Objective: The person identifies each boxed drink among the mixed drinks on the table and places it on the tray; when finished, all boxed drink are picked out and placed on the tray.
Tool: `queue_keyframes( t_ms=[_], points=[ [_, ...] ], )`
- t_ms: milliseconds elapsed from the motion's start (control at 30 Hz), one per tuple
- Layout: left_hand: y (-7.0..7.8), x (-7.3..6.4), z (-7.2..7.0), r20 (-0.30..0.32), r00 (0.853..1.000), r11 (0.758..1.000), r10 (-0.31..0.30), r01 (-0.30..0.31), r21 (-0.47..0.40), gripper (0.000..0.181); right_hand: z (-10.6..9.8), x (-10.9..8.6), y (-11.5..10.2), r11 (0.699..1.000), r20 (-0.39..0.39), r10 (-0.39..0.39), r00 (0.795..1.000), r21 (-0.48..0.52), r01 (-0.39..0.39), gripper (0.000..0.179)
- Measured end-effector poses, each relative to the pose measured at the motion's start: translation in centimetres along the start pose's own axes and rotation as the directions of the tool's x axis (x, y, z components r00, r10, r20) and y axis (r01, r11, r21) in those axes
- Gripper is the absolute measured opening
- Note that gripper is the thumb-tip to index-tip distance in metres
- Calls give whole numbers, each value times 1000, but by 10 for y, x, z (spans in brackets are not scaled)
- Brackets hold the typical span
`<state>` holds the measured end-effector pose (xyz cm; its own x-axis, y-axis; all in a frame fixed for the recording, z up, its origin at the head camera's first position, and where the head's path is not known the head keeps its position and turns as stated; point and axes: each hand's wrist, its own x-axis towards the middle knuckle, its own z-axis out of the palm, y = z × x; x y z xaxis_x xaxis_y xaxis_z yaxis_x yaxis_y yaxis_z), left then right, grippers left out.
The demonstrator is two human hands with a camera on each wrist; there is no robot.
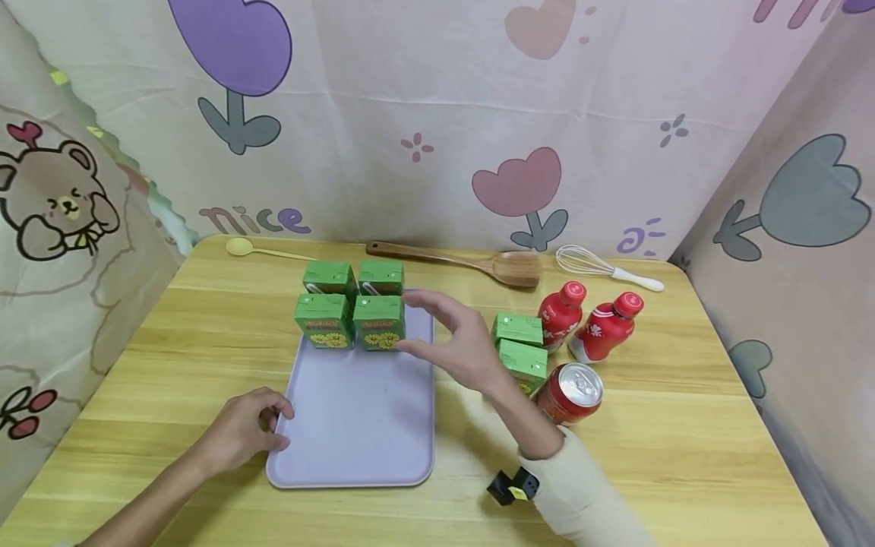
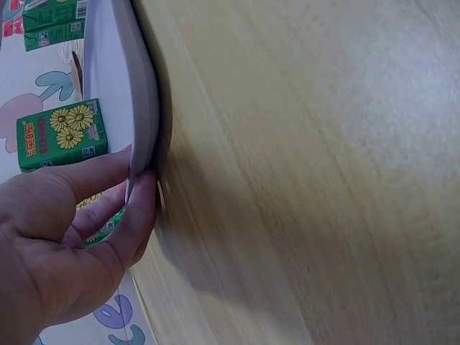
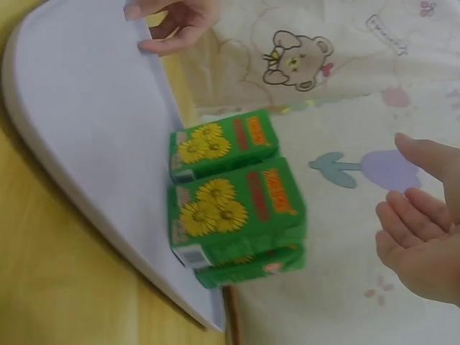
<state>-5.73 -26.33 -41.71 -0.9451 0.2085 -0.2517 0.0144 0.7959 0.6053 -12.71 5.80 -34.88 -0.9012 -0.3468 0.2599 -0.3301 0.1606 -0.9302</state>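
A pale lilac tray lies on the table, and my left hand pinches its left rim. In the left wrist view the thumb and fingers close on the tray edge. Green drink cartons with yellow flowers stand in two rows at the tray's far end; the front pair is a left carton and a right carton. My right hand is beside the right carton, thumb and fingers spread. The right wrist view shows that hand apart from the cartons, holding nothing.
Right of the tray stand two more green cartons, two red bottles and a red can. Along the back lie a yellow spoon, a wooden spatula and a whisk. A printed curtain hangs behind.
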Motion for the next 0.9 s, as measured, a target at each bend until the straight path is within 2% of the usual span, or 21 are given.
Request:
queue_keyframes(
  t_ms=[100, 467, 600, 733, 900],
  points=[
    [0, 0, 0, 3, 1000, 1000, -8, 8, 3, 32, -14, -11, -7, 1000, 9, 9, 1000, -11, -9, 54],
    [1, 0, -1, -1, 1000, 1000, -5, 5, 7, 31, -88, -47, -15, 974, 74, 108, 991, -208, -91, 50],
    [1, 0, -1, 0, 1000, 1000, 1, -1, 8, 31, -110, -52, -13, 943, 105, 171, 980, -307, -132, 48],
    [1, -1, 0, -2, 1000, 1000, -2, 2, 10, 31, -126, -55, -9, 893, 141, 216, 966, -429, -137, 47],
    [1, -2, 0, -5, 1000, 1000, -1, 1, 7, 31, -137, -60, 0, 859, 172, 262, 950, -490, -149, 45]
  ],
)
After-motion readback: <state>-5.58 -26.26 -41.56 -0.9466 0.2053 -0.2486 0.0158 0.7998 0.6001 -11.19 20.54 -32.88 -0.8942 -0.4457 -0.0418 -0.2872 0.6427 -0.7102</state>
